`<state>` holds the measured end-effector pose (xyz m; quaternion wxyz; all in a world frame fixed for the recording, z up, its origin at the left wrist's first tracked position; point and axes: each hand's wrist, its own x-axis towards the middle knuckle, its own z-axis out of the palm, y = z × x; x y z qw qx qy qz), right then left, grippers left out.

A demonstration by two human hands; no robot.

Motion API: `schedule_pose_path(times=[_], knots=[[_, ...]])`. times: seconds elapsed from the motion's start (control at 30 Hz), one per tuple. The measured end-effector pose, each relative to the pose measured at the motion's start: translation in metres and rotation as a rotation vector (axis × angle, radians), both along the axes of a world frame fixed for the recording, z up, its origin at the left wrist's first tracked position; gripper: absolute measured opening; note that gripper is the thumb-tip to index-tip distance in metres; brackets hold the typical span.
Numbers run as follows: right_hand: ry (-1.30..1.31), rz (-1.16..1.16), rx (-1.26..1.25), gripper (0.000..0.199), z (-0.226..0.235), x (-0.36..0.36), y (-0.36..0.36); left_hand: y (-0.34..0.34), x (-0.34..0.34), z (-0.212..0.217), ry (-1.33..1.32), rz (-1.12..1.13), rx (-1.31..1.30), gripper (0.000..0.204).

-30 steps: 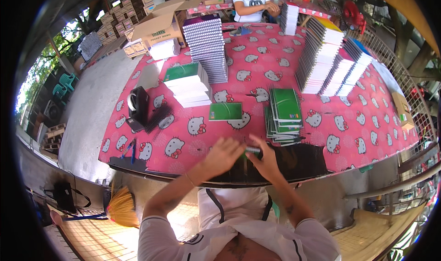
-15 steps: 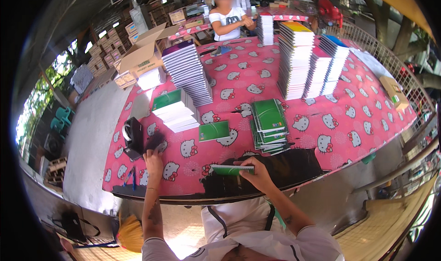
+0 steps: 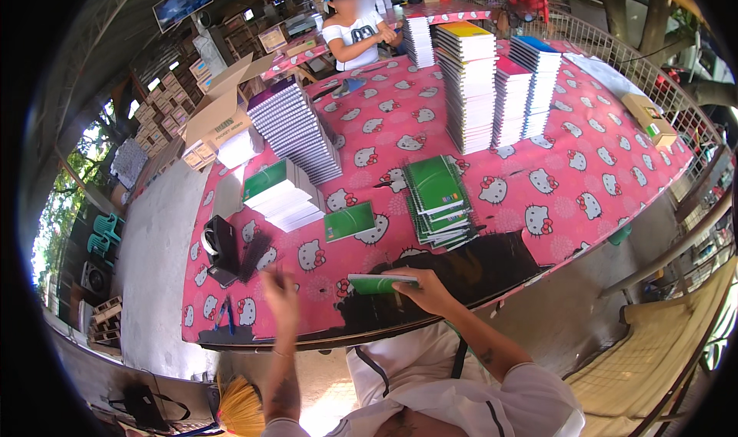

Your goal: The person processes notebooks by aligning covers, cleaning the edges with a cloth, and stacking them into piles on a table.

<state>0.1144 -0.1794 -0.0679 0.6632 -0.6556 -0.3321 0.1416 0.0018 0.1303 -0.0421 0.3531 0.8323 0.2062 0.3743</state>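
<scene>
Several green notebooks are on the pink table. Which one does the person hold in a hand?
The green notebook at the near table edge, under the right hand. The single notebook lies alone farther in, and the green pile is untouched.

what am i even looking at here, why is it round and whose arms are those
This is one picture from a wide fisheye camera worn on a person's head, looking down, which is why it is round and straight edges bend. No machine here: the two bare arms coming up from the bottom belong to the wearer.

The right hand holds a thin green notebook at the near edge of the table, which has a pink cartoon-cat cloth. The left hand is raised, blurred and holds nothing I can see.

On the cloth lie a single green notebook, a fanned green pile, a green-topped stack, tall stacks of notebooks and a black tool. Another person works at the far end.
</scene>
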Motion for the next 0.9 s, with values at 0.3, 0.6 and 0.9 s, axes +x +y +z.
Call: schedule_pose_path(times=[0.3,0.6,0.9], knots=[[0.003,0.079,-0.015,0.031,-0.001,0.001,-0.005,-0.123,0.005,-0.005,-0.131,-0.241,-0.407,0.029],[-0.014,0.052,-0.026,0.031,0.002,-0.004,-0.004,-0.093,-0.013,-0.003,0.121,-0.387,0.089,0.018],[-0.071,0.005,0.046,0.032,-0.001,-0.004,-0.005,-0.104,-0.006,0.028,0.098,-0.383,0.127,0.021]])
